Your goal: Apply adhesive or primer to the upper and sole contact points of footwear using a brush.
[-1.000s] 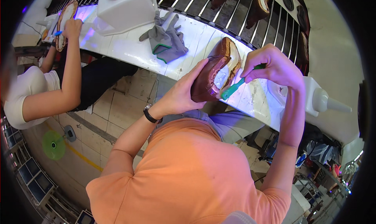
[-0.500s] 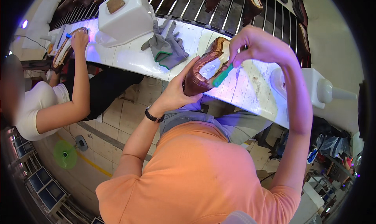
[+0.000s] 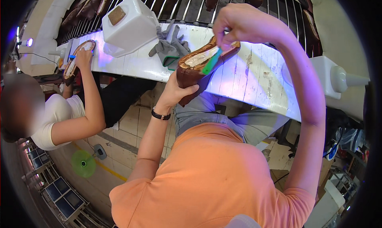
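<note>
My left hand (image 3: 178, 91) grips a brown leather shoe upper (image 3: 192, 77) stretched on a last, its thumb across the near end. The shoe is held bottom up over the bench's front edge, slanting from lower left to upper right, with a pale middle inside a brown rim. In my right hand (image 3: 243, 24), fingers pinch a slim brush (image 3: 212, 62) with a green and blue body. The brush's lower end lies at the near part of the shoe's underside; whether its tip touches is hard to tell.
A white bench (image 3: 254, 82) carries grey gloves (image 3: 170, 48) and a white plastic container (image 3: 131, 21). Another white container (image 3: 332, 76) with a spout stands at right. Behind runs a metal roller rack (image 3: 191, 7) with more shoes. At left, a co-worker (image 3: 65, 116) handles another shoe (image 3: 73, 64).
The shoe has turned clockwise toward level, and my left hand now holds its near end from below. My right hand has moved up and left with the brush. The whole view has shifted slightly.
</note>
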### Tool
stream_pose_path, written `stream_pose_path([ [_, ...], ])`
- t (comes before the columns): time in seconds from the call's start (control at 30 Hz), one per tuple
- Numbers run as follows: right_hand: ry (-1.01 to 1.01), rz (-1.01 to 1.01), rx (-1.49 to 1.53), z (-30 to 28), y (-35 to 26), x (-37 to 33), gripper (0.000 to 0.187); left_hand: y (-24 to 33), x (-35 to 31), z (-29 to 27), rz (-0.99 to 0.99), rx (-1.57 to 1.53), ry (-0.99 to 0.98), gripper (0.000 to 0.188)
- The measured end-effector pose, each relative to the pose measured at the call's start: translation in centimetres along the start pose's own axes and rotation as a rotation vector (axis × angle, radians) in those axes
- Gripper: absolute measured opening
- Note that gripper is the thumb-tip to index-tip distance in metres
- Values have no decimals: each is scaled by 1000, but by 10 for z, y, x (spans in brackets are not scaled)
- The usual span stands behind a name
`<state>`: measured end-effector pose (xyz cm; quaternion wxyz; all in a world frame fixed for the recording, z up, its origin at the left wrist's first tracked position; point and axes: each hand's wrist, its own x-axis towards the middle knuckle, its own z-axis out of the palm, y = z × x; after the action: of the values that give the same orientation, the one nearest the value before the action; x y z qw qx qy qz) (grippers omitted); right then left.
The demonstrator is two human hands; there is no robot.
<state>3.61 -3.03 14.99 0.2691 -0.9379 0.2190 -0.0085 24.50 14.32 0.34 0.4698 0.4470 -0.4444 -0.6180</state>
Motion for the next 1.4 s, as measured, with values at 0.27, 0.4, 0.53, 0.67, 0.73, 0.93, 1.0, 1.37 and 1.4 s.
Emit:
stream_pose_path([
  [0.27,298,-153,266,23,-5,-6,13,9,-6,31,73,215,50,80],
  [0.4,874,124,471,11,12,-59,16,20,-12,52,494,1007,-136,85],
  [0.53,1281,480,687,51,35,-123,16,-27,-2,68,447,1327,-295,81],
  [0.67,1320,596,857,117,30,-176,16,12,18,72,282,982,-306,88],
  [0.73,1393,630,1040,148,22,-199,17,27,54,73,505,1349,-170,95],
  [0.93,1541,598,1216,200,1,-242,21,34,154,104,834,1588,-253,80],
  [1.0,1609,600,1249,204,-1,-252,20,32,163,115,742,1688,-339,82],
  [1.37,1740,505,1228,211,-3,-283,22,25,130,134,704,1742,-366,96],
  [1.4,1739,514,1243,212,-4,-282,23,23,126,133,740,1715,-361,99],
])
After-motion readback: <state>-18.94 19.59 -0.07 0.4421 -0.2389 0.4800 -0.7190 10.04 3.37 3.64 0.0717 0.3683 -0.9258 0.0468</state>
